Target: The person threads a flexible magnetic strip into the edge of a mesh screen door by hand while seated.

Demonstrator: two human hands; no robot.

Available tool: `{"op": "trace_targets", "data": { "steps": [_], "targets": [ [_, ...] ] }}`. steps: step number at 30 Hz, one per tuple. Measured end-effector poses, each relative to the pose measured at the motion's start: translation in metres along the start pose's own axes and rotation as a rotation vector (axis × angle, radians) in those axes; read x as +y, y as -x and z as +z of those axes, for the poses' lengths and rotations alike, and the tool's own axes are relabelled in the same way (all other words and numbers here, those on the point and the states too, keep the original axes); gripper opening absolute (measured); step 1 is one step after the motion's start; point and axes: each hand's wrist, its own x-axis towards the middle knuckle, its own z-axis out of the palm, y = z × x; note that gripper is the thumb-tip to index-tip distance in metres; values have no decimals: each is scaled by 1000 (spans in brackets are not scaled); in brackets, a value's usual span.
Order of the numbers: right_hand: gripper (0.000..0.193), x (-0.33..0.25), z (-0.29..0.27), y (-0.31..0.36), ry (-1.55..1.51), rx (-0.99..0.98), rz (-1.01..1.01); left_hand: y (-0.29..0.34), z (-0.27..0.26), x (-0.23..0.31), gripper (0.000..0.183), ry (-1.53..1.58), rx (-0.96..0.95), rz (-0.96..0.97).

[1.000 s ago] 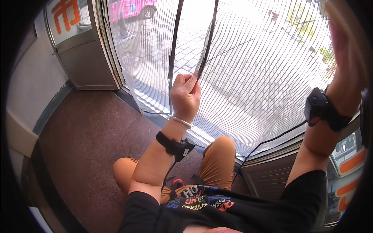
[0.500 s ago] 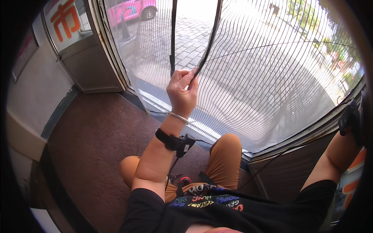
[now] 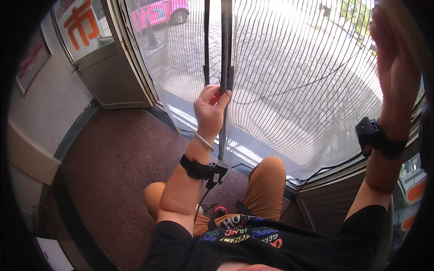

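Observation:
In front of me hangs a sheer striped mesh curtain (image 3: 289,122) with dark edge strips at its middle. My left hand (image 3: 211,104) is closed on the right-hand dark edge strip (image 3: 227,49), thumb and fingers pinching it. The other dark strip (image 3: 206,40) hangs just to the left. From near the pinched strip, a thin dark thread (image 3: 312,86) runs slackly up to the right. It reaches the fingers of my right hand (image 3: 392,54), raised at the right rim. Those fingers look pressed together on the thread, though they are partly blurred; any needle is too small to see.
A part-glazed door (image 3: 122,72) stands at the left beside a white wall. Past the curtain lie grey paving (image 3: 271,45) and a pink vehicle (image 3: 156,11). My bent knees (image 3: 269,180) are below the curtain, and a small red-ringed thing (image 3: 220,211) lies in my lap.
My right hand has come into view, raised at the right. The thread has gone from taut to slack. The right-hand edge strip has swung left, narrowing the gap between the strips.

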Motion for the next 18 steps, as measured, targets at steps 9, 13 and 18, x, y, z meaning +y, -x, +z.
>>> {"op": "trace_targets", "data": {
  "steps": [9,13,18],
  "targets": [
    [18,36,140,109,92,-344,573,4,-5,6,17,-38,-60,40],
    [19,46,170,146,67,-267,676,5,-7,3,21,5,-68,59],
    [15,61,190,166,-251,-76,870,4,-9,5,25,-36,-116,23]
  ]
}}
